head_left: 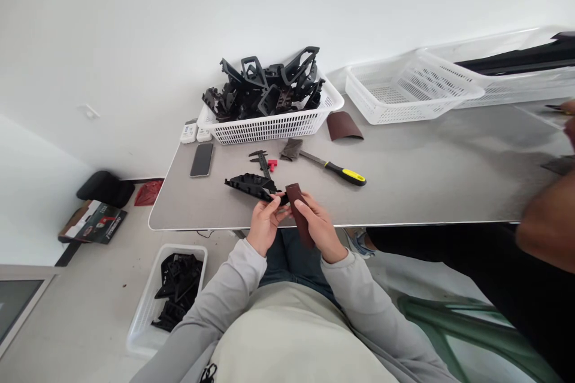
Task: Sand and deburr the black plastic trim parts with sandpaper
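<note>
Close to the table's front edge, my left hand point(266, 222) is closed around the near end of a black plastic part point(252, 184), whose far end points left over the table. A folded strip of brown sandpaper point(300, 215) is gripped in my right hand point(320, 226), thumb on top. The strip's upper end is beside the near end of the black part; I cannot tell whether they touch. Beyond my hands lie black calipers point(262, 161), a small red piece point(272, 164) and a file point(340, 172) with a black and yellow handle.
A white basket point(269, 130) heaped with black parts stands against the wall, near a curved sandpaper sheet point(344, 126). More baskets point(381, 115) are at right. A phone point(202, 160) lies left. Another person's arm point(550, 221) reaches in at right. A bin point(146, 311) sits on the floor.
</note>
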A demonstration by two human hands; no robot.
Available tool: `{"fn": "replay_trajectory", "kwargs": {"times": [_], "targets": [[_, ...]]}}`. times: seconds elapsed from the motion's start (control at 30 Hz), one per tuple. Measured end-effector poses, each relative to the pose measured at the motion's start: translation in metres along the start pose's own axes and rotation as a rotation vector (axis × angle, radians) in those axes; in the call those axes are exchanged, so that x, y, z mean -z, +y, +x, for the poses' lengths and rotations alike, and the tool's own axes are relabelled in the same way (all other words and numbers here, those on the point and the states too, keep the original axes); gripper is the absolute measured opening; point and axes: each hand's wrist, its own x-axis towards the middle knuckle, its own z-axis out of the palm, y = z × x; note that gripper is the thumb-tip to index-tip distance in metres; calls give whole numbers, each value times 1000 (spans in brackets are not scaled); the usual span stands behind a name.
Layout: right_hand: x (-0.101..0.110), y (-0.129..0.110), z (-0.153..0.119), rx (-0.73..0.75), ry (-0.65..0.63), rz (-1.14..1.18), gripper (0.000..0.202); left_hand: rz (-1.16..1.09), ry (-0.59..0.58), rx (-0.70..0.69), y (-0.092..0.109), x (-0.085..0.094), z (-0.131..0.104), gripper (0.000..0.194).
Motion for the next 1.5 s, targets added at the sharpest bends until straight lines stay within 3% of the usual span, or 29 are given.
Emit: {"fn": "replay_trajectory", "kwargs": {"times": [0.1, 0.27, 0.47, 0.67, 0.83, 1.1, 1.37, 1.5], "targets": [[4, -5, -2, 101, -15, -152, 37, -19, 21, -25, 0, -1, 1, 16], [1, -23, -12, 304, -144, -490, 36, -23, 8, -81, -5, 0, 2, 27], [-1, -26, -18, 328, -232, -680, 34, -18, 3, -104, -4, 4, 3, 37], [-3, -28, -16, 374, -222, -644, 34, -21, -11, -113, -2, 3, 3, 35], [-1, -28, -15, 289, -274, -596, 31, -9, 36, -135, 1, 5, 6, 35], [2, -17, -11, 112, -157, -238, 32, 8, 48, -192, 5, 7, 6, 45], [-4, -14, -10, 36, -94, -147, 32, -48, -1, -153, 8, 9, 6, 37], [-5, -17, -10, 25, -73, -123, 32, -69, 4, -192, 4, 11, 6, 54]]}}
